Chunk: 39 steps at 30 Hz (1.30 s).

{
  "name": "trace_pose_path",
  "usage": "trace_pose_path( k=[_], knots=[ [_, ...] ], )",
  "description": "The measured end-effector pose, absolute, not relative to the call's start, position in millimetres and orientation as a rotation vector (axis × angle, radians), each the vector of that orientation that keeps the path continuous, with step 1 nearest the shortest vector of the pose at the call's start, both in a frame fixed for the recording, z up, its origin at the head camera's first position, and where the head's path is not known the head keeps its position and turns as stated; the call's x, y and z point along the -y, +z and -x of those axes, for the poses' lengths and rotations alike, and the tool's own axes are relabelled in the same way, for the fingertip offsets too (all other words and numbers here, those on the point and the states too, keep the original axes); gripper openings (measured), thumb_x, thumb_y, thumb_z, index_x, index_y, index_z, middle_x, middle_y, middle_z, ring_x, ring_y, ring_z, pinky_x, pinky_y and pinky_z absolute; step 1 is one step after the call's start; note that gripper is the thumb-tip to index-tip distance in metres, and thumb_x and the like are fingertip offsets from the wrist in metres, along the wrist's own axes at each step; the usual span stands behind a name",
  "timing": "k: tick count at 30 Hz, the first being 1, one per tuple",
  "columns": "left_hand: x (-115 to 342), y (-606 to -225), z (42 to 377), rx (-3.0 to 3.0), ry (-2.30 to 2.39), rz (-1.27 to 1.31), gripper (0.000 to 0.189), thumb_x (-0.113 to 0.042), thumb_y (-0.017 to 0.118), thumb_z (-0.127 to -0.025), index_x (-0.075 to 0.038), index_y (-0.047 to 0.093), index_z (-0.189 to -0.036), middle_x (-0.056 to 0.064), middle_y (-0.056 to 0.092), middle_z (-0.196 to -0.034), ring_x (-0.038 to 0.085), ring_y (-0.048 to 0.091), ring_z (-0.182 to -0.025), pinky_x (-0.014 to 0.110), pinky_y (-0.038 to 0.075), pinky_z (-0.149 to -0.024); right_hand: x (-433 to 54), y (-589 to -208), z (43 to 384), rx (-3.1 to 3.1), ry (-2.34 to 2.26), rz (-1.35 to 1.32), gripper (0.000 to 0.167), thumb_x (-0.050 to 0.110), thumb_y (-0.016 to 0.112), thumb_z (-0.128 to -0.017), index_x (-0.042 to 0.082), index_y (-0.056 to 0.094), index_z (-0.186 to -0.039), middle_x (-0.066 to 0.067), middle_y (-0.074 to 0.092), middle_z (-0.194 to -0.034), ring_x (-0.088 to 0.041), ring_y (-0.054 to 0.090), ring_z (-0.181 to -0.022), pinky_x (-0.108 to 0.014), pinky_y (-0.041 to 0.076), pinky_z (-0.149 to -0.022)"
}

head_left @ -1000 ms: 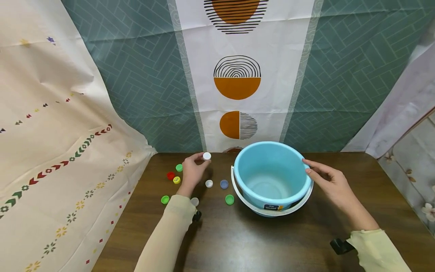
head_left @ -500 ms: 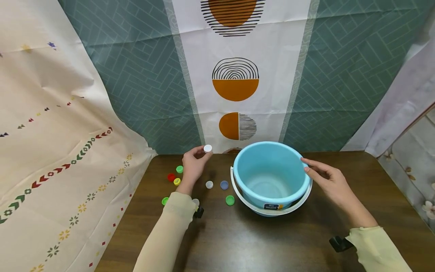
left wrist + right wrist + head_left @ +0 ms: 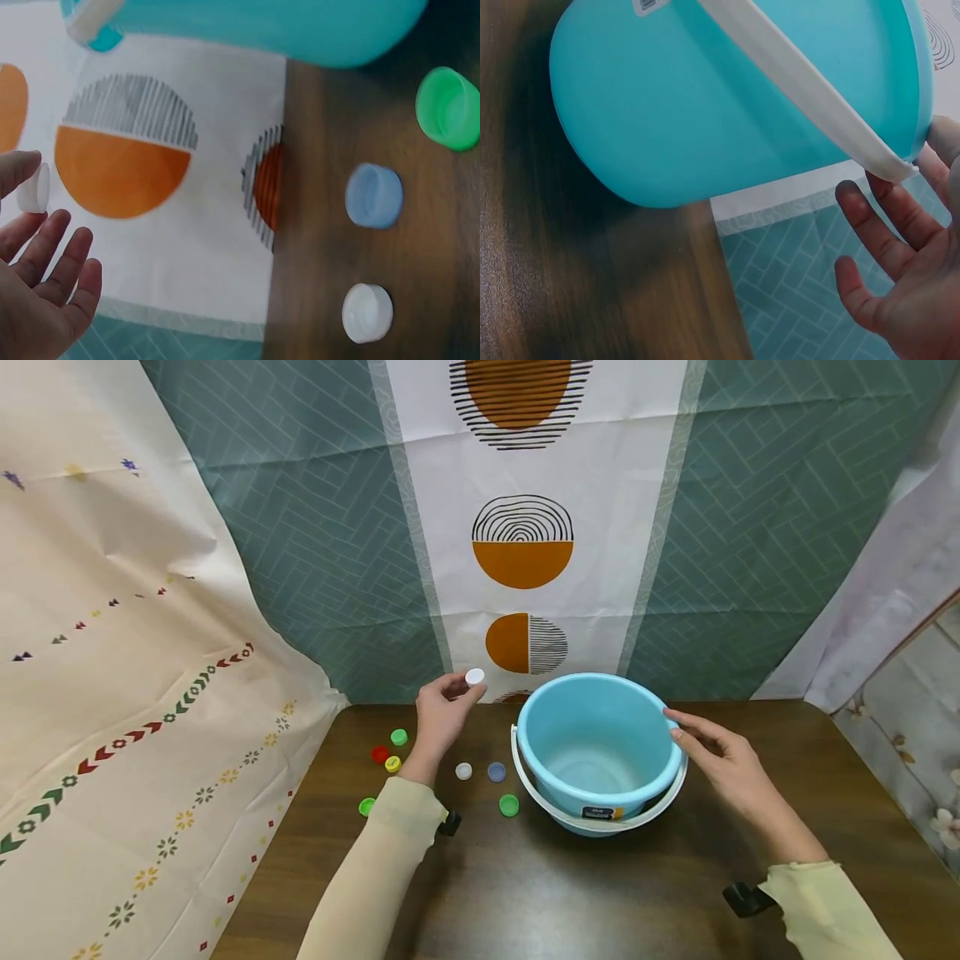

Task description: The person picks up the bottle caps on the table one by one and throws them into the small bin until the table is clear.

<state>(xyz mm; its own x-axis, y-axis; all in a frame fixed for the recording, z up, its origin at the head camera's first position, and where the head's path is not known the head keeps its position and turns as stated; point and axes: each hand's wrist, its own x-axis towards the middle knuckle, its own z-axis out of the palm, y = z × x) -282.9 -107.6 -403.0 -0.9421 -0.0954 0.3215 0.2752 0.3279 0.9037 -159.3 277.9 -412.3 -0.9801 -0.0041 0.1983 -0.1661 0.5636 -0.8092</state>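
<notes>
A white bottle cap is pinched between the thumb and index finger of my left hand, raised above the table's back edge, left of the bucket. In the left wrist view the cap is held on edge while the other fingers spread loosely. The light blue bucket stands upright, and its inside shows nothing in it. My right hand grips the bucket's right rim between thumb and fingertips. The right wrist view shows fingers beside the white handle, which hangs down around the bucket's front.
Loose caps lie on the brown table left of the bucket: white, blue and green. Farther left are a red cap, a yellow cap and two more green ones. A patterned cloth hangs behind.
My left hand has risen and moved right toward the bucket with the white cap. A pale cap beside the left wrist is now hidden by the sleeve. The right hand stays on the rim.
</notes>
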Motion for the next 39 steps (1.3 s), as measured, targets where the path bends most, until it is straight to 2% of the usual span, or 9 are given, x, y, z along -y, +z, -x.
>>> trace_pose_path(
  k=[7, 16, 22, 39],
  knots=[
    [86.3, -386.9, 272.5, 2.313, -1.654, 0.284, 0.032, -0.036, 0.075, -0.077, -0.021, 0.07, -0.105, -0.001, 0.07, -0.093, 0.014, 0.063, -0.085, 0.028, 0.055, -0.075, -279.5, -414.3, 160.6, 2.617, 1.381, -0.138, 0.04, 0.04, 0.05, -0.095, 0.033, 0.049, -0.135, -0.004, 0.062, -0.122, 0.006, 0.055, -0.099, -0.007, 0.042, -0.078],
    [64.9, -374.1, 267.0, 2.319, -1.669, 0.449, 0.032, -0.034, 0.074, -0.079, -0.02, 0.069, -0.107, -0.004, 0.07, -0.095, 0.007, 0.063, -0.089, 0.026, 0.053, -0.081, -281.1, -412.9, 163.1, 2.648, 1.419, -0.157, 0.041, 0.042, 0.047, -0.095, 0.035, 0.047, -0.136, -0.001, 0.05, -0.139, 0.014, 0.048, -0.108, -0.006, 0.042, -0.081],
    [52.4, -372.9, 263.5, 2.327, -1.733, 0.511, 0.034, -0.037, 0.075, -0.078, -0.02, 0.069, -0.107, -0.001, 0.07, -0.098, 0.013, 0.065, -0.089, 0.029, 0.054, -0.08, -280.7, -414.0, 163.4, 2.636, 1.436, -0.163, 0.041, 0.041, 0.047, -0.096, 0.033, 0.047, -0.137, -0.003, 0.05, -0.14, 0.014, 0.049, -0.109, -0.006, 0.042, -0.081],
    [21.5, -364.9, 254.7, 2.389, -1.747, 0.675, 0.032, -0.033, 0.074, -0.079, -0.02, 0.068, -0.108, -0.003, 0.07, -0.099, 0.008, 0.064, -0.088, 0.024, 0.054, -0.078, -280.2, -413.3, 164.3, 2.626, 1.447, -0.156, 0.041, 0.041, 0.048, -0.096, 0.033, 0.047, -0.136, -0.004, 0.049, -0.14, 0.014, 0.05, -0.108, -0.006, 0.042, -0.081]
  ],
)
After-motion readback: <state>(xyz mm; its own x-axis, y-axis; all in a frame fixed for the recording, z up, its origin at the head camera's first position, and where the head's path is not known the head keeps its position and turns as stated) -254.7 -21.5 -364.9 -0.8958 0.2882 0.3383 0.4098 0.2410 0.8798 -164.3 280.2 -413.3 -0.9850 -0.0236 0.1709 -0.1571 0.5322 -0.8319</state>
